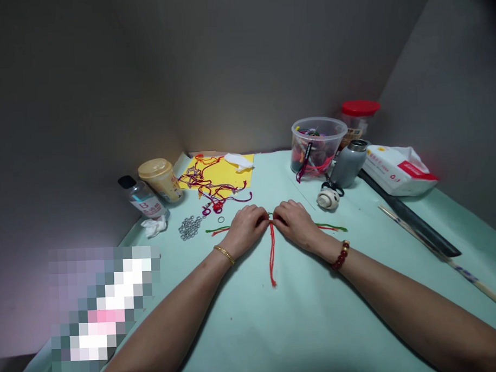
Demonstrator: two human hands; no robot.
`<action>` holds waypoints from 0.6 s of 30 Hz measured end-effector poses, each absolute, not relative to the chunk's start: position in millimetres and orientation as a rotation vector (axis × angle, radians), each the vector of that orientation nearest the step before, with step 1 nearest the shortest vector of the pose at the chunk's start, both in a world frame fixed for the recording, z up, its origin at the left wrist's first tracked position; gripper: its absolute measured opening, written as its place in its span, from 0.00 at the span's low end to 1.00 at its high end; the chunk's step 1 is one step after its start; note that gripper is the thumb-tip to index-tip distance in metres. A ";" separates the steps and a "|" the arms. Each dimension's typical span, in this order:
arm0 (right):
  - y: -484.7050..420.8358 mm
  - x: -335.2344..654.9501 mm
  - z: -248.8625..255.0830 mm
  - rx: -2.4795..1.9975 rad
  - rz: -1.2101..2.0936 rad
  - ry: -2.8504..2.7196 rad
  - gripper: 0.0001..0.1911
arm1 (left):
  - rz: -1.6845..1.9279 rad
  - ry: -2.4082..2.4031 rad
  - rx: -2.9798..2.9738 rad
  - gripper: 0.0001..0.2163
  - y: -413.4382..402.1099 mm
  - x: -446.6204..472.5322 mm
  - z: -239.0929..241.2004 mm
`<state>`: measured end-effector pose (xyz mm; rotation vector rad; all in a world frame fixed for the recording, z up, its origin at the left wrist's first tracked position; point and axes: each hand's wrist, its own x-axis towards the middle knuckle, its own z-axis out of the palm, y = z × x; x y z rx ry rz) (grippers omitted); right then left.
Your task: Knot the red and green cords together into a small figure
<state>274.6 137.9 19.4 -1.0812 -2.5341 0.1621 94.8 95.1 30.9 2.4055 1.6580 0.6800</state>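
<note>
1. A pale green covering spreads across the whole table, and both forearms reach over it from the near edge.
2. At the far edge, a yellow paper sheet carries a tangle of red and purple cords. A clear plastic tub of threads stands to its right.
3. The left hand and right hand are together mid-table, both clamped on one central crossing of cords.
4. A doubled red cord runs straight toward the person from that crossing, while green-and-red ends lie flat to each side. Keeping these strands straight and separate should prevent twisting.
5. The fingertips pinch right at the crossing, which gives firm control; its exact shape is hidden.
6. Loose metal rings lie left of the hands, just beyond a small dark ring.
</note>
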 end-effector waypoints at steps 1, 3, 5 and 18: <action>137.6 274.7 19.1 -1.085 0.167 -2.532 0.07 | 0.687 1.666 2.400 0.05 94.9 95.3 30.4; 136.9 274.7 18.5 -1.092 0.175 -2.522 0.06 | 0.695 1.681 2.398 0.05 94.1 96.0 29.4; 136.0 274.2 17.9 -1.088 0.178 -2.518 0.06 | 0.697 1.696 2.404 0.04 92.9 96.5 27.5; 129.5 294.0 27.6 -0.952 0.290 -2.185 0.09 | 0.828 1.657 2.390 0.07 74.0 58.6 52.6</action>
